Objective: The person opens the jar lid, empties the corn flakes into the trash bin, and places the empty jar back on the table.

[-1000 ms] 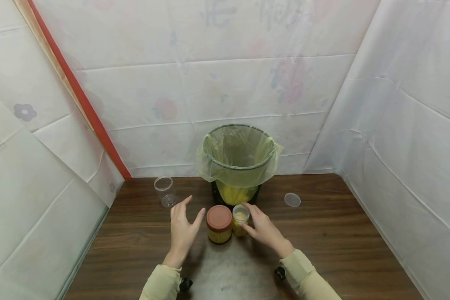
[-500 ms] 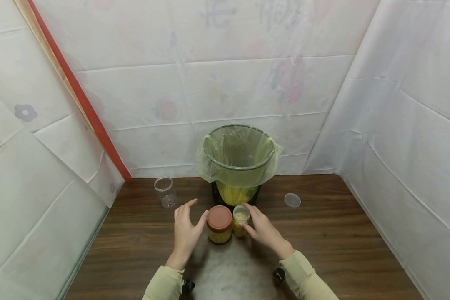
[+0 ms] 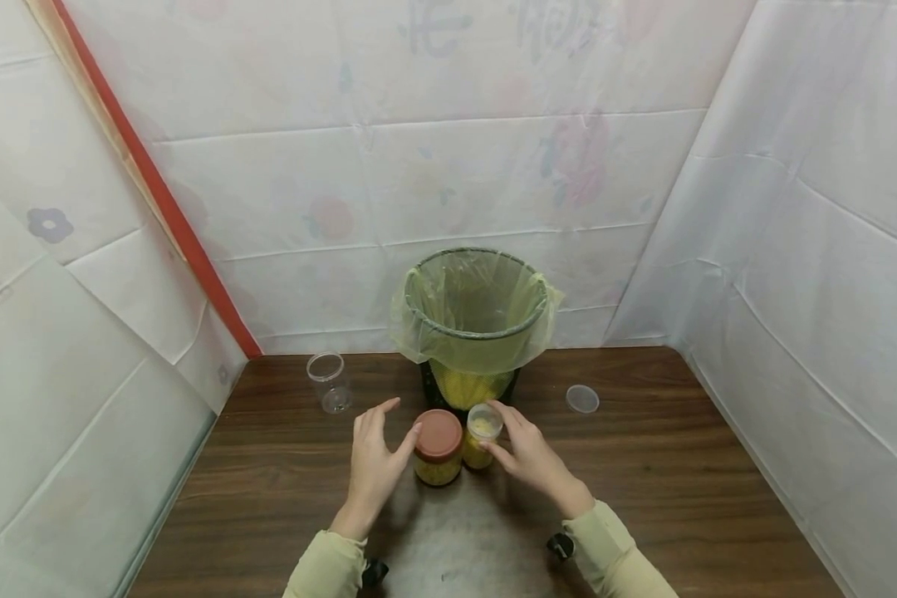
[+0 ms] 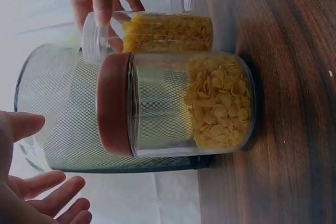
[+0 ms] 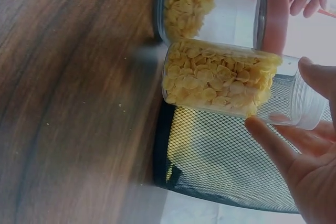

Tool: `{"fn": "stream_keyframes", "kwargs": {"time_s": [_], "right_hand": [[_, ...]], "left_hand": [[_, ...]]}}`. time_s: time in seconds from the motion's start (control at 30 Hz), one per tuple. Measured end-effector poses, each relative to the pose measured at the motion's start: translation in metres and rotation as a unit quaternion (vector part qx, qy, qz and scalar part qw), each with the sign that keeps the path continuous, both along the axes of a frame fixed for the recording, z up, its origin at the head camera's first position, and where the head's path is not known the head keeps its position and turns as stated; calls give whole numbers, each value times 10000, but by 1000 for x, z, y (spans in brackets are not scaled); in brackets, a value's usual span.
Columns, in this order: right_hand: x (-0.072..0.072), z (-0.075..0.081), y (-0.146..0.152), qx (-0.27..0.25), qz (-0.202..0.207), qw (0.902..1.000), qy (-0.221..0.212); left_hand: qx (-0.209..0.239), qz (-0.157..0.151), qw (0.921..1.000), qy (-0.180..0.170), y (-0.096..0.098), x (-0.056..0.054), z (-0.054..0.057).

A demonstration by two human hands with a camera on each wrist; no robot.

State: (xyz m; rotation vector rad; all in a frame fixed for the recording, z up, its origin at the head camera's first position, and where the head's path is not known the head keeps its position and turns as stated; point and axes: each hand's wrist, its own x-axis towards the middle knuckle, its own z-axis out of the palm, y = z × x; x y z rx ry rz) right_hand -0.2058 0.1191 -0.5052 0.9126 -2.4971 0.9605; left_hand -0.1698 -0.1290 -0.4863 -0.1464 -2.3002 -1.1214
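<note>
A clear jar point(image 5: 218, 80) of yellow flakes, probably corn flakes, has a translucent top point(image 4: 95, 39). My right hand point(image 3: 534, 457) grips it near that top, and the jar leans slightly. Close on its left stands a wider glass jar point(image 4: 191, 103) with a reddish-brown lid point(image 3: 438, 434), partly filled with similar flakes. Beside that lid is my left hand point(image 3: 374, 465), thumb and fingers spread, holding nothing. In the left wrist view the left thumb point(image 4: 26, 125) shows apart from the lid.
Behind the jars stands a mesh bin point(image 3: 477, 332) lined with a thin yellowish bag. A clear plastic jar point(image 3: 330, 384) is at the back left, and a round translucent lid point(image 3: 583, 399) lies at the right. White sheeting point(image 3: 329, 183) walls the wooden table point(image 3: 688, 482).
My left hand has moved right, nearer the brown-lidded jar. The smaller jar in my right hand has tipped slightly to the right.
</note>
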Motion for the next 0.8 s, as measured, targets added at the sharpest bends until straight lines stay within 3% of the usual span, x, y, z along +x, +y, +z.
{"fn": "stream_keyframes", "kwargs": {"time_s": [0.43,0.8], "right_hand": [[8,21,6,-267,122,9995,117],[15,43,11,-630,253,9977,-50]], "left_hand": [[-141,-383,9991,-138,8,2,7],[-303,-708,9965,312,13,4,11]]}}
